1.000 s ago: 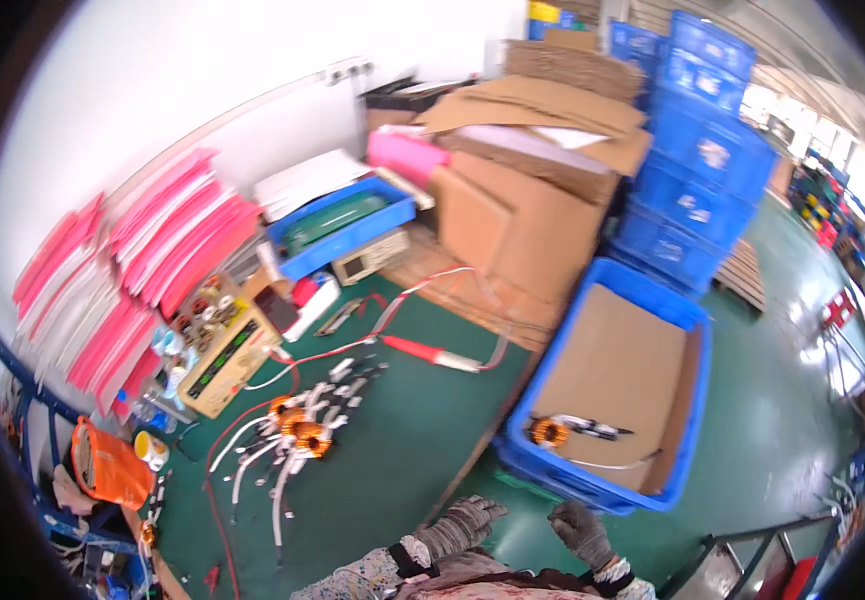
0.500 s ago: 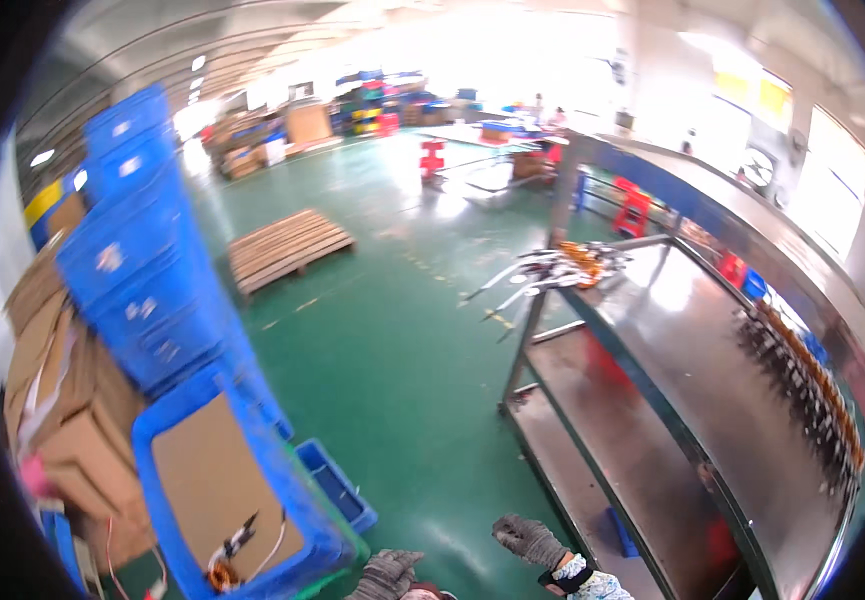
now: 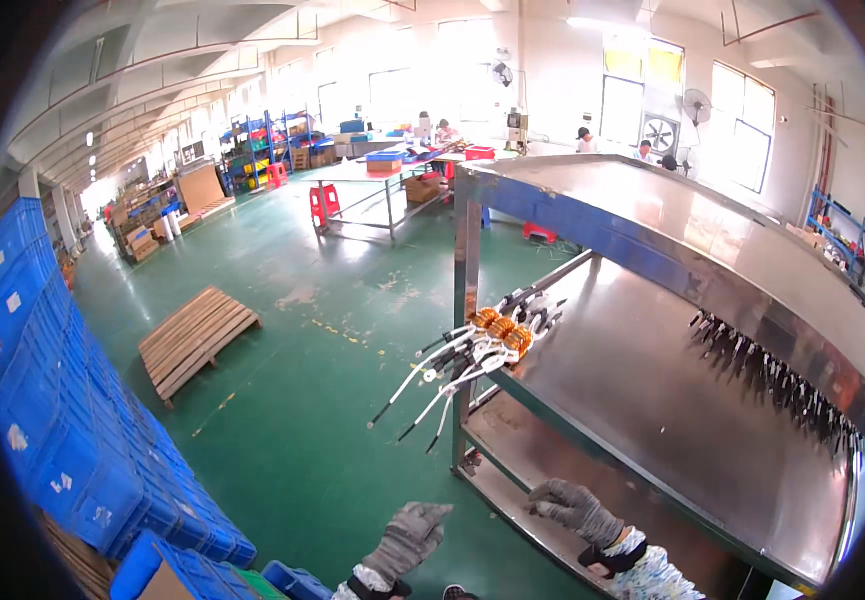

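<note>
Two grey knitted gloves cover my hands. Low in the middle, my left hand (image 3: 408,541) hovers over the green floor with loosely bent fingers, holding nothing visible. My right hand (image 3: 576,509) is in front of the metal rack's lower shelves, its fingers loosely curved and apart from the thumb, with nothing in it. Above and beyond both hands, a bundle of orange-wound ring coils (image 3: 501,331) with black and white leads lies on the rack's corner, the leads hanging past the edge. More leaded parts (image 3: 777,375) line the far right side of that shelf.
The metal rack (image 3: 642,420) fills the right side. Tall stacks of blue crates (image 3: 82,430) stand on the left. A wooden pallet (image 3: 199,337) lies on the green floor. Farther back are a worktable (image 3: 357,175), red stools (image 3: 324,203) and people near the windows.
My view has swung to the right, so the crates and pallet sit farther left. Both hands show higher in the picture, and more of my sleeves is visible.
</note>
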A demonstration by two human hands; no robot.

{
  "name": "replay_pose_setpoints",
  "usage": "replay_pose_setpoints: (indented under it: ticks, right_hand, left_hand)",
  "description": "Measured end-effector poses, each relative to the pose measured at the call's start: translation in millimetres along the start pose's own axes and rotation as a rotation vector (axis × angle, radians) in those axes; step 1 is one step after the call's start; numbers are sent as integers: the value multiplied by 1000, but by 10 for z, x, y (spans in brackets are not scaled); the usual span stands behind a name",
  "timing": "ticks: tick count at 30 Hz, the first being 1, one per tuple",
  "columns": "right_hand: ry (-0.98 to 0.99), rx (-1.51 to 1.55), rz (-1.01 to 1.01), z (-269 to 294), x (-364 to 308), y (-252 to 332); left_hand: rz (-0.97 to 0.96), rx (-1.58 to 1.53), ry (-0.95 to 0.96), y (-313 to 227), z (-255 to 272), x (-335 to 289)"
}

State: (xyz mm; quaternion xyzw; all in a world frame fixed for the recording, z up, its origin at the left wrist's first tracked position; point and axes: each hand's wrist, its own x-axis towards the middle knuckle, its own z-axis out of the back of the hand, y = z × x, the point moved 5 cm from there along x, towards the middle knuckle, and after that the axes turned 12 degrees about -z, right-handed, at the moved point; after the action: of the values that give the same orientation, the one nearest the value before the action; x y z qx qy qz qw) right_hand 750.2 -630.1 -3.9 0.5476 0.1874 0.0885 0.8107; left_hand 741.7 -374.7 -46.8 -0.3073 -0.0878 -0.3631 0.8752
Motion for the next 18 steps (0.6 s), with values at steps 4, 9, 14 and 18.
replay_pose_setpoints:
  ticks: [4,9,14,18]
  right_hand:
    - [37,-11,66,557,357,421]
    - [81,702,-38,1394,1171,129]
    - [61,1228,-487,2084,2617,-627]
    - [136,1089,-300,2135,3401,-618]
  left_hand:
    - [-145,55,-103,153,294,880]
    - [-203,205,-129,563,298,1760]
    - [49,559,92,1120,144,2377]
    - [404,496,293,1560,144,2520]
